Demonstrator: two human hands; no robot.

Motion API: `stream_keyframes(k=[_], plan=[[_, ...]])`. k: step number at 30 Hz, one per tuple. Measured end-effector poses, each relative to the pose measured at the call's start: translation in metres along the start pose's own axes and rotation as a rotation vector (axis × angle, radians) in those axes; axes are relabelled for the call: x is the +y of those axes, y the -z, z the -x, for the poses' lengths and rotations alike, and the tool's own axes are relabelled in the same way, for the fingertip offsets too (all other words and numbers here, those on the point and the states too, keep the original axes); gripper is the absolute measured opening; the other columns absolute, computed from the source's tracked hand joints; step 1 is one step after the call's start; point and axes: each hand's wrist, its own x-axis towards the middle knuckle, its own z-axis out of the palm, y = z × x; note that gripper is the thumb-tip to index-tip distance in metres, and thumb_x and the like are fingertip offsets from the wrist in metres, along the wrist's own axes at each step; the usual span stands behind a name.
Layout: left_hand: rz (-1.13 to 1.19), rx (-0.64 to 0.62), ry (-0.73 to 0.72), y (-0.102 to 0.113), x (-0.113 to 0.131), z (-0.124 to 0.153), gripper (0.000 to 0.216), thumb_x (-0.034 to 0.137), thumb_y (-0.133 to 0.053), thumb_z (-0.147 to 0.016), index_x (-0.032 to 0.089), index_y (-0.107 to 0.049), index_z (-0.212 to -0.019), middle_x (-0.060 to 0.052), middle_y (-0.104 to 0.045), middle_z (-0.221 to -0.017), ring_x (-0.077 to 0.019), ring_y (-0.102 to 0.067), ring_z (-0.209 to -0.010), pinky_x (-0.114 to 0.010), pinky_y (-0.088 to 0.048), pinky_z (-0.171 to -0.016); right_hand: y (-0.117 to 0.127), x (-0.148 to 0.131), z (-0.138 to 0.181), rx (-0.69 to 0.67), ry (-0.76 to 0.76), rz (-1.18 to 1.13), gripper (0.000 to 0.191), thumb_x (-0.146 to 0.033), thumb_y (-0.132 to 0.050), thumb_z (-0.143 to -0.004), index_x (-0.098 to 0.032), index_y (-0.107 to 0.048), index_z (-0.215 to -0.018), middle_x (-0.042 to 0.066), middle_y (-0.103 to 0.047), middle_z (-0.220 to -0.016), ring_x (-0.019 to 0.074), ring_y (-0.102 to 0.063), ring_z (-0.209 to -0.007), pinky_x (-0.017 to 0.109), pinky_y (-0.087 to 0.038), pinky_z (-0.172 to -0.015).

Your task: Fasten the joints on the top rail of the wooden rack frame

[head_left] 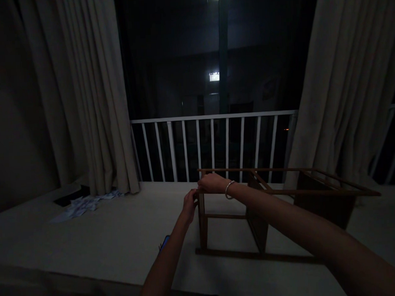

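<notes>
A brown wooden shelf rack (233, 252) lies on its side across a pale ledge, its upper corner at the left end close to both hands. My left hand (189, 206) is closed on the outer side of that corner, fingers curled against the end bar. Just above and to the right, my right hand (213, 183) is closed at the top of the same corner, with a bracelet (229, 190) around its wrist. The two hands' fingertips nearly meet. Whether a small part sits between them is too dark to tell. Dark shelf panels (320, 201) show inside the rack.
The rack rests on the ledge (129, 242), where crumpled papers (85, 205) and a dark flat item (70, 196) lie at left. A phone-like object (164, 243) is partly behind my left forearm. Behind stand a white railing (212, 117), a dark window and curtains (97, 95).
</notes>
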Motion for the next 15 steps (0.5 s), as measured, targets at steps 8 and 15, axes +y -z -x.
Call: stream_keyframes(k=[8, 15], plan=[[0.026, 0.024, 0.017, -0.004, 0.002, 0.002, 0.023, 0.042, -0.049, -0.065, 0.02, -0.05, -0.073, 0.002, -0.052, -0.072, -0.0097, -0.048, -0.067, -0.021, -0.035, -0.057, -0.014, -0.003, -0.009, 0.017, -0.137, -0.143, 0.055, -0.046, -0.02, -0.085, -0.009, -0.06, -0.09, 0.018, -0.061, -0.089, 0.0234, -0.057, -0.09, 0.032, -0.041, -0.074], [0.041, 0.036, 0.029, -0.004, 0.002, 0.001, 0.025, 0.043, -0.05, -0.064, 0.019, -0.05, -0.072, 0.001, -0.052, -0.072, -0.01, -0.049, -0.067, -0.022, -0.036, -0.058, -0.018, -0.002, -0.022, 0.008, -0.367, -0.405, 0.045, -0.047, -0.039, -0.079, -0.01, -0.064, -0.08, 0.014, -0.064, -0.083, 0.0181, -0.059, -0.082, 0.022, -0.042, -0.066]])
